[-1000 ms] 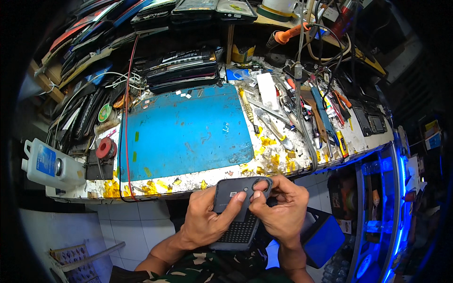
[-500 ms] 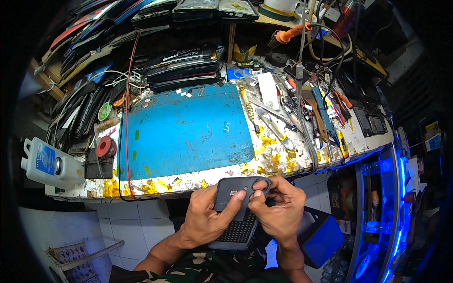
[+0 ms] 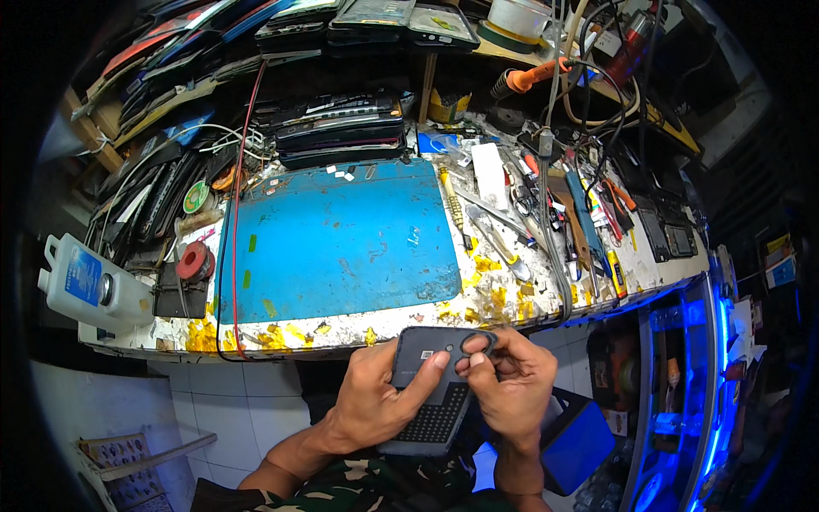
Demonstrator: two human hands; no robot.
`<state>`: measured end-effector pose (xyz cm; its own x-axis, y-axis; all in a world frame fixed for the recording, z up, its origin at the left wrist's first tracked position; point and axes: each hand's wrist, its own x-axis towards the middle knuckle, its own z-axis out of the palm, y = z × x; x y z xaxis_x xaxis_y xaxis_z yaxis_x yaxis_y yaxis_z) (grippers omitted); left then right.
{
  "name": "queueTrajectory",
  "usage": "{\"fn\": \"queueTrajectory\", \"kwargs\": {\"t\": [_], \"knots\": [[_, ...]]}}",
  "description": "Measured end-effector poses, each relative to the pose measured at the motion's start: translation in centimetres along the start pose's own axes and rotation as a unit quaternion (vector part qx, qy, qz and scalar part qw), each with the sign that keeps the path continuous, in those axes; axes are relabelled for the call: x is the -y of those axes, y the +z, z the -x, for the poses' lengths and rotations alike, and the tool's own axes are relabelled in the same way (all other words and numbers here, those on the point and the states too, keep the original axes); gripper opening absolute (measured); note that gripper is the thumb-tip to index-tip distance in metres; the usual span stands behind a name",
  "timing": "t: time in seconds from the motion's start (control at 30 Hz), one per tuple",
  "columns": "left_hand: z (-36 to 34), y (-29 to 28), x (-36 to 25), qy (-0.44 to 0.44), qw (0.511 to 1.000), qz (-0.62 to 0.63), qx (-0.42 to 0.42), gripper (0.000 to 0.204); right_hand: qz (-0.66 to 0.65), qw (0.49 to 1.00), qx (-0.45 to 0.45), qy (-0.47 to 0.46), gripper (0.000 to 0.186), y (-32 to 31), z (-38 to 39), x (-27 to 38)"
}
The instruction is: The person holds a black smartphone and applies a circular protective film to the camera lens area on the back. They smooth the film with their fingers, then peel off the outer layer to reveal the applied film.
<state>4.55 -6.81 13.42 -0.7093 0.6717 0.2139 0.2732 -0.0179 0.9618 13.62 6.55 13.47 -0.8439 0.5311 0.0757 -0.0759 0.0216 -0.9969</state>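
Over my lap I hold a dark grey phone (image 3: 432,394), its back facing up, with a dotted texture on the lower part. My left hand (image 3: 375,392) grips its left side, the thumb pressed across the upper back beside a small round hole. At the upper right corner, my right hand (image 3: 512,375) pinches around a dark ring-shaped rim (image 3: 478,343) with thumb and fingers. Whether this ring is part of the phone or a separate piece, I cannot tell. The phone's underside and some of my fingertips are hidden.
Ahead is a cluttered workbench with a blue mat (image 3: 341,243). Hand tools (image 3: 580,213) crowd its right, a white jug (image 3: 90,282) and a red spool (image 3: 195,261) its left. Stacked device parts (image 3: 339,128) stand behind. A red cable (image 3: 236,230) hangs across the mat's left side.
The view has shifted slightly. My right fingers have adjusted a little around the ring-shaped rim, which shows more plainly now. My left hand keeps its hold on the phone.
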Motion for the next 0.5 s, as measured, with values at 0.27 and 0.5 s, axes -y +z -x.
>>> {"fn": "queueTrajectory", "kwargs": {"t": [0.27, 0.5], "knots": [[0.0, 0.2, 0.0, -0.023, 0.999, 0.019, -0.042, 0.012, 0.181, 0.961, -0.046, -0.202, 0.03, -1.6, -0.5, 0.7], [-0.1, 0.4, 0.1, -0.013, 0.999, -0.001, -0.037, 0.012, 0.432, 0.827, -0.035, -0.358, 0.029, -0.9, -0.5, 0.7]]}}
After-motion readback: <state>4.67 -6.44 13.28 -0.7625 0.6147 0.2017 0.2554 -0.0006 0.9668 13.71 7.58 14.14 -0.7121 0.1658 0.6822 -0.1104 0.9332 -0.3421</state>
